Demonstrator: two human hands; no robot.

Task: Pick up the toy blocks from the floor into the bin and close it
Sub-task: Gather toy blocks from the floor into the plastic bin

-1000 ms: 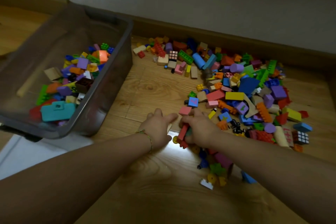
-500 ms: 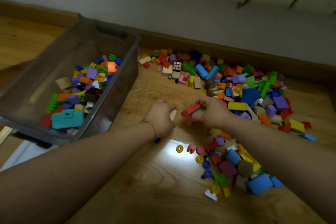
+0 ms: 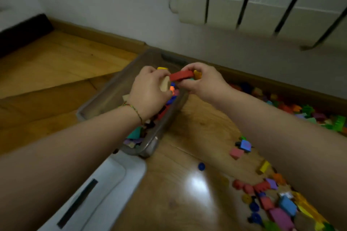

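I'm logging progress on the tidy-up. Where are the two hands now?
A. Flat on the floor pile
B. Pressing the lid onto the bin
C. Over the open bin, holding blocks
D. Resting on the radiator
C: the left hand grips a beige block and the right hand a red block above the bin, while the lid lies on the floor.

Arms outstretched, left hand (image 3: 150,93) beside right hand (image 3: 203,82), fingers (image 3: 187,67) gripping blocks (image 3: 181,75)
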